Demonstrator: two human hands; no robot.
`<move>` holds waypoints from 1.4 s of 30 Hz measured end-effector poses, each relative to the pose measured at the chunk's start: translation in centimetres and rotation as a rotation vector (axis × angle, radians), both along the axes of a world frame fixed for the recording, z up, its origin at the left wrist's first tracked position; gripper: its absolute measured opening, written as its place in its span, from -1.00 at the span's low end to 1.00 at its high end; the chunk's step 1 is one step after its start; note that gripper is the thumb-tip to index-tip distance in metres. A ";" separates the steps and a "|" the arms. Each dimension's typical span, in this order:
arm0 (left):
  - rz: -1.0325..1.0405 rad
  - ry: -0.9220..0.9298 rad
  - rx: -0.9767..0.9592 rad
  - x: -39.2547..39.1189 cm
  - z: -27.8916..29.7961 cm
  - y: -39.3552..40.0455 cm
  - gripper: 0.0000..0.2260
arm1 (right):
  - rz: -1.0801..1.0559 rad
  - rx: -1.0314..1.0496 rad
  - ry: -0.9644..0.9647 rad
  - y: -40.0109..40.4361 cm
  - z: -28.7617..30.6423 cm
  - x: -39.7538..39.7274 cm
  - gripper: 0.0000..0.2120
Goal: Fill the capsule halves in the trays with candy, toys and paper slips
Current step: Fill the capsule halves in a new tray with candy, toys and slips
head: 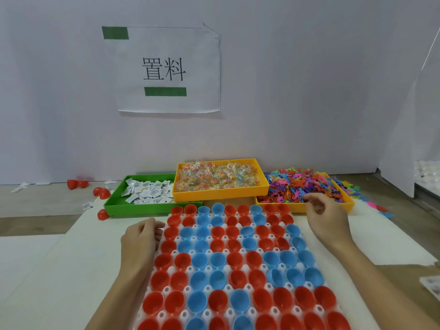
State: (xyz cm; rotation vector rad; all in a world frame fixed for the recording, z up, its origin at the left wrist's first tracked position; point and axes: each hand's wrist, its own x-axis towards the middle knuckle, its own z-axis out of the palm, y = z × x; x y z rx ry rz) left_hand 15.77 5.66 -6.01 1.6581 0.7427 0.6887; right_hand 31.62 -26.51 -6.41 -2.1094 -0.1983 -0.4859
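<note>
White table (35,270): both hands, left hand (139,241) and right hand (327,222), loosely curled, empty, flanking capsule tray (228,314)

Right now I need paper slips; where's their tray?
The green tray sits at the back left, touching the yellow candy tray, just beyond the left hand.

Three supply bins (221,190), one white tray (229,314) of capsule halves, two hands (140,239), four loose red halves (101,192)

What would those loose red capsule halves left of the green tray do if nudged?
The loose red capsule halves look like thin hollow plastic, so they are probably very light. Their rounded shells would likely roll or rock. They lie tipped at odd angles on the table, suggesting they don't sit stably.
</note>
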 end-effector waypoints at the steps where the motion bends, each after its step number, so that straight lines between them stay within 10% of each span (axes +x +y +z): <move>1: 0.004 -0.009 -0.005 -0.1 -0.1 -0.1 -0.69 | -0.015 -0.042 -0.035 -0.1 -0.1 0.4 -0.78; 42: -0.020 -0.013 0.072 0.6 -1.0 0.7 -0.69 | 0.003 -0.176 -0.101 0.8 1.0 3.5 -0.84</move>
